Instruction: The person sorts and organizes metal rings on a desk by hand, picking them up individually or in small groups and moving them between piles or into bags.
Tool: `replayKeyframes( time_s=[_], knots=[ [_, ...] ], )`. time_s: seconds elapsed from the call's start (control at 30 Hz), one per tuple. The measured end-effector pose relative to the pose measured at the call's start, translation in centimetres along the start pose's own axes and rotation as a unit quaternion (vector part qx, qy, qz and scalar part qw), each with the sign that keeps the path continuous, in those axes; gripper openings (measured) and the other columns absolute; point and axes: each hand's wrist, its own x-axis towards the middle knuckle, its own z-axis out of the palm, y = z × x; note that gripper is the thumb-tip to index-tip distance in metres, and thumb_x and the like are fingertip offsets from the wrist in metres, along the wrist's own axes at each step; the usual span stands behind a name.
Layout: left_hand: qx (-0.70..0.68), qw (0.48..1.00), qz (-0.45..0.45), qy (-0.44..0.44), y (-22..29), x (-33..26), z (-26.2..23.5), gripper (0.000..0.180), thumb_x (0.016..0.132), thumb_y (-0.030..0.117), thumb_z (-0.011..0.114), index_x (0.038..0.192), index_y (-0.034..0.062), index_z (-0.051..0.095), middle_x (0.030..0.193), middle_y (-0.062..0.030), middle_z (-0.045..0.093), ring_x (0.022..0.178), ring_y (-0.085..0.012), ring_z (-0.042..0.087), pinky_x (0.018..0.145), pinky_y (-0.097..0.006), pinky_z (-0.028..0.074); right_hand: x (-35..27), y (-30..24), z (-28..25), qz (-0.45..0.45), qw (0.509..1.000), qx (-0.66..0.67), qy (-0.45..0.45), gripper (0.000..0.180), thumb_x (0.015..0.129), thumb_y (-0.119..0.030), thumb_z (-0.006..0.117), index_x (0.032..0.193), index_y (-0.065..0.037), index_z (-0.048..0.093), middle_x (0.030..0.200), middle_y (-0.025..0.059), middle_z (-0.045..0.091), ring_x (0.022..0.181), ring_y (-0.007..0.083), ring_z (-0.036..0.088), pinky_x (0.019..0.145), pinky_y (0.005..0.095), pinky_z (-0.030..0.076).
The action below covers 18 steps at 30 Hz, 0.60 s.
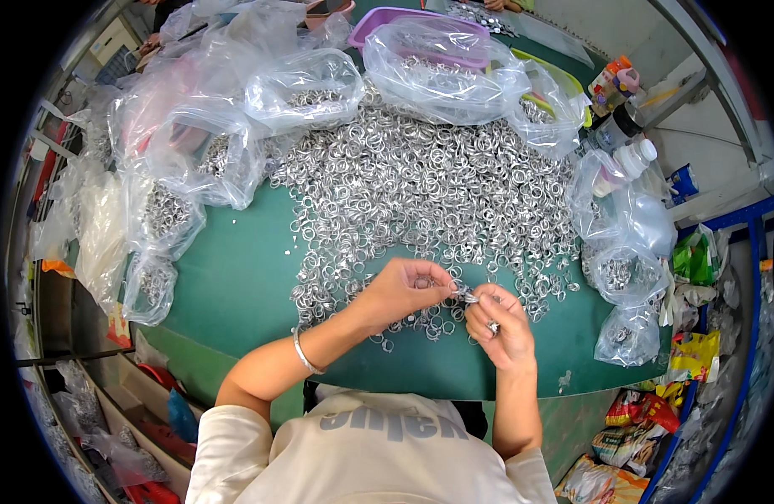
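A large heap of silver-coloured metal rings [437, 181] spreads over the green tabletop [227, 277]. At its near edge, my left hand [404, 290] is closed in a pinch, thumb and forefinger meeting on a small silver ring [463, 293]. My right hand [502, 323] is closed too, its thumb and fingers gripping silver rings right beside the left fingertips. Another ring shows at the right hand's fingers; whether it is worn or held I cannot tell. Both hands are just above the loose rings. A bangle circles my left wrist.
Open clear plastic bags with rings line the heap: a bag [303, 92] behind, a bag [156, 281] at left, a bag [626, 336] at right. A purple basin [379, 18] stands at the back. White-capped bottle [635, 158] at right; other people's hands show at the far edge.
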Motion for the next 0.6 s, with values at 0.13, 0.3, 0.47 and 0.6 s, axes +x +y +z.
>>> replayKeyframes(
  time_s=[0.13,0.3,0.47,0.6],
  knots=[
    [0.019,0.999,0.026,-0.014,-0.6,0.0,-0.2,0.01,0.084,0.004,0.065,0.093,0.0007,0.064,0.089,-0.0025,0.065,0.081,-0.0061,0.059,0.072,-0.02,0.047,0.4,0.1,0.9,-0.02,0.996,-0.085,0.029,0.01,0.09,-0.008,0.058,0.095,0.0,0.06,0.061,-0.0012,0.047,0.048,0.0048,0.036,0.044,0.0198,0.026],
    [0.0,1.0,-0.003,-0.03,-0.2,0.0,-0.7,0.011,0.083,0.006,0.067,0.093,0.0006,0.064,0.087,-0.0025,0.065,0.078,-0.0061,0.059,0.067,-0.019,0.046,0.7,0.1,0.8,-0.022,0.993,-0.111,0.037,0.009,0.089,-0.007,0.059,0.093,0.001,0.059,0.061,-0.002,0.047,0.048,0.0039,0.035,0.044,0.0196,0.025],
    [-0.058,0.994,-0.063,-0.07,-0.8,0.8,-1.5,0.017,0.081,0.014,0.072,0.092,0.0017,0.066,0.082,-0.0026,0.065,0.067,-0.0043,0.055,0.056,-0.017,0.039,1.1,0.1,0.7,-0.014,0.991,-0.128,0.024,0.009,0.089,-0.008,0.059,0.092,0.0,0.058,0.059,-0.0004,0.047,0.047,0.0058,0.037,0.043,0.0204,0.026],
    [-0.079,0.986,-0.075,-0.123,-0.2,0.9,-2.2,0.019,0.081,0.016,0.072,0.091,0.001,0.066,0.083,-0.0038,0.066,0.069,-0.0046,0.055,0.056,-0.017,0.039,1.5,-0.1,1.2,-0.008,0.991,-0.134,0.022,0.009,0.089,-0.008,0.058,0.094,0.001,0.058,0.059,-0.0011,0.047,0.047,0.0051,0.036,0.043,0.02,0.026]
  ],
)
